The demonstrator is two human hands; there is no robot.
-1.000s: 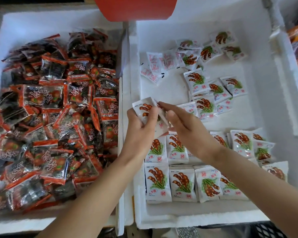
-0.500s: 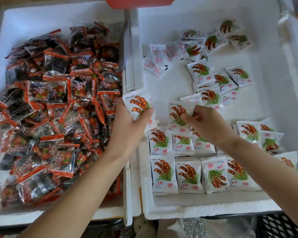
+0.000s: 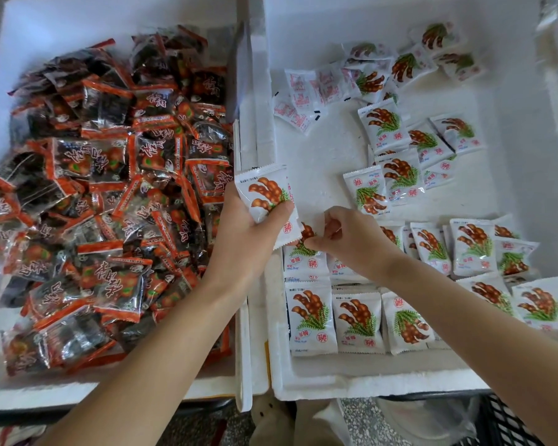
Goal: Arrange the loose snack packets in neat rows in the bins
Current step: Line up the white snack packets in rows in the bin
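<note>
My left hand (image 3: 244,230) grips a spare packet (image 3: 264,194) above the bin's (image 3: 303,378) left wall. My right hand (image 3: 348,239) pinches a second packet (image 3: 305,252) by the near-left corner. Light, slippery film, I'd guess, so take the sealed edges.

One head-worn, wide-angle view looks steeply down from close above two white foam bins set side by side. The left bin (image 3: 29,394), heaped with orange-and-black packets (image 3: 110,188), fills the left half. The right bin (image 3: 368,381), holding white packets (image 3: 310,320), fills the right half. The left hand (image 3: 242,233) and right hand (image 3: 351,239) reach in from the bottom edge and meet near the centre. Speckled floor (image 3: 361,423) shows along the bottom edge.
</note>
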